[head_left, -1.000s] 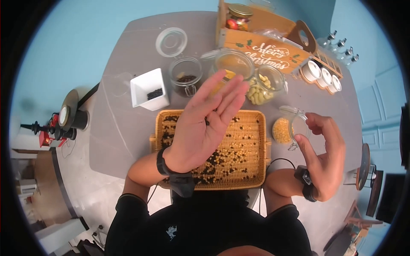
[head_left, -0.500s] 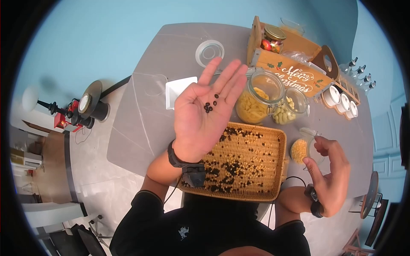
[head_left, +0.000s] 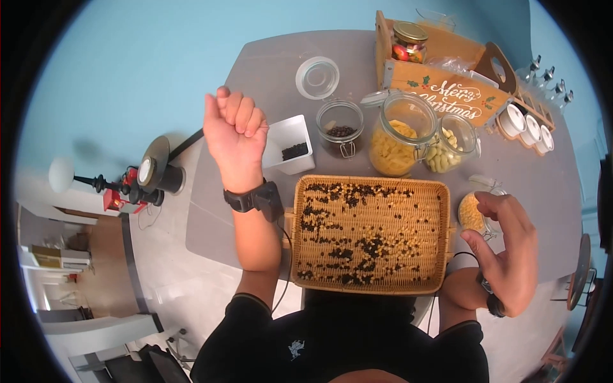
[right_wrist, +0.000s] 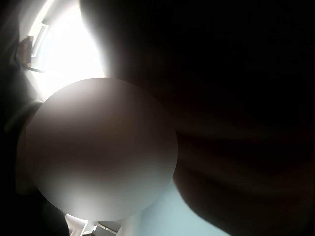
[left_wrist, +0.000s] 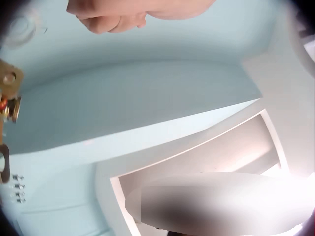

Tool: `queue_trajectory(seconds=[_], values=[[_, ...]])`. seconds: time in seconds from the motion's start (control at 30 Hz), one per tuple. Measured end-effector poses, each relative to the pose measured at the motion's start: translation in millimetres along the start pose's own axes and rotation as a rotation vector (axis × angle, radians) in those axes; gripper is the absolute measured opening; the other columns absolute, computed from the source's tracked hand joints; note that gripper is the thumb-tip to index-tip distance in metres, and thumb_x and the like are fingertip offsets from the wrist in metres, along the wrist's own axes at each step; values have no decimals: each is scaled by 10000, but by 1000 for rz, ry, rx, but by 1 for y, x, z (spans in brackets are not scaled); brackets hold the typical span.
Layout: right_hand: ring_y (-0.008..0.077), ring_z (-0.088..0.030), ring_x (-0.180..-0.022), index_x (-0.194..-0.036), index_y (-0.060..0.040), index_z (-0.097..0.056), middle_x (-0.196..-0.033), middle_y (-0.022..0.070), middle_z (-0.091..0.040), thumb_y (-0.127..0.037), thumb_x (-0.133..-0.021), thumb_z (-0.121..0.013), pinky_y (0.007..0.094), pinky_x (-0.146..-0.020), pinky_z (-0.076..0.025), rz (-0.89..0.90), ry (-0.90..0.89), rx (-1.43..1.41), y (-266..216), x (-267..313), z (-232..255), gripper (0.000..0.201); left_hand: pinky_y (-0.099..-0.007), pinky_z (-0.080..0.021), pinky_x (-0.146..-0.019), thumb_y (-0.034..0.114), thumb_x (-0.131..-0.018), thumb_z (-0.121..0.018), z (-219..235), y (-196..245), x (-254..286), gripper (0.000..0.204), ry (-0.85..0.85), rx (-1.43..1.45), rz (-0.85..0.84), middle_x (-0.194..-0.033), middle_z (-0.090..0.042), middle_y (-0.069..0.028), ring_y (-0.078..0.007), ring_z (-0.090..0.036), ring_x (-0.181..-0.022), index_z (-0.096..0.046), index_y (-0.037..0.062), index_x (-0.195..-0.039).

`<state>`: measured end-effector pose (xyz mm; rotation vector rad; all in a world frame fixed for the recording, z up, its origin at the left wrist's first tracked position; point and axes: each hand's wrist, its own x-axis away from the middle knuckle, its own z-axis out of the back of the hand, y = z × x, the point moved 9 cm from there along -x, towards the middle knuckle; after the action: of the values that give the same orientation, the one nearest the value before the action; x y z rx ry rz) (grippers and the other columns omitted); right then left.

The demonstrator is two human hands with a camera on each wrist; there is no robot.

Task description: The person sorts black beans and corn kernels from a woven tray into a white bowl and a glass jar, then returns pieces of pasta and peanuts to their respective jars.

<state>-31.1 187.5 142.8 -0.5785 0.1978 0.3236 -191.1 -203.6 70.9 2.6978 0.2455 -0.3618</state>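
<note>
My left hand (head_left: 236, 140) is raised to the left of the white square container (head_left: 292, 131), fingers curled in over the palm. The dark beans that lay on that palm are now hidden inside it. Black beans (head_left: 295, 151) lie in the bottom of the container. On the right, my right hand (head_left: 511, 246) hovers beside a small jar of yellow kernels (head_left: 471, 214), thumb and fingers apart with nothing between them. Mixed dark beans and yellow kernels are scattered across a wicker tray (head_left: 447, 239). In the left wrist view, curled fingers (left_wrist: 106, 17) show at the top.
Behind the tray stand a jar of dark beans (head_left: 340, 127), a large jar of yellow pieces (head_left: 396, 143) and a jar of pale green pieces (head_left: 440, 156). A glass lid (head_left: 317, 78) lies farther back. A wooden crate (head_left: 440, 89) and white cups (head_left: 530, 127) line the back right.
My left hand has swung left from above the tray, and its fingers have closed from a flat palm with several dark beans on it. The right hand has stayed near the kernel jar.
</note>
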Motion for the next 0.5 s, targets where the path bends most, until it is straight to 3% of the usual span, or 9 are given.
queue_trajectory(seconds=[0.03,0.13,0.23,0.4,0.5], values=[[403,-658,-911,-1210,17,-675,-1008,189,-673,-89,-805,-869,438,-808,-536,6,-2,-7,-1,0,-1,461,-275,-189,-435,404,-1204,-318,5,4,-2,500,63,-69,-42,-622,-272,31,-96,-216,-508,-570,86,-913],[421,-651,-916,-1207,10,-678,-1012,187,-672,-118,-807,-872,444,-800,-530,32,-16,-8,-3,-1,-3,464,-269,-179,-446,488,-1194,-262,0,9,-8,595,11,-471,-41,-594,-249,46,-87,-211,-500,-502,97,-816],[427,-652,-921,-1212,5,-678,-1015,185,-673,-139,-809,-872,446,-798,-531,58,-27,-5,-4,-1,-4,470,-273,-206,-439,439,-1191,-331,0,2,-10,555,15,-693,19,-600,-249,56,-88,-212,-505,-525,94,-803],[432,-653,-921,-1228,-4,-680,-1021,183,-680,-156,-810,-875,452,-796,-534,58,-43,-14,-3,-1,-10,485,-275,-220,-459,412,-1185,-351,16,-5,-19,535,33,-644,46,-596,-250,54,-95,-213,-511,-518,96,-787],[372,-708,-973,-1228,51,-679,-1068,194,-696,-103,-786,-887,400,-895,-573,8,-91,9,-4,-2,-10,512,-287,-270,-500,390,-1177,-368,19,-1,-20,505,63,-708,19,-599,-269,50,-107,-241,-530,-538,94,-805]])
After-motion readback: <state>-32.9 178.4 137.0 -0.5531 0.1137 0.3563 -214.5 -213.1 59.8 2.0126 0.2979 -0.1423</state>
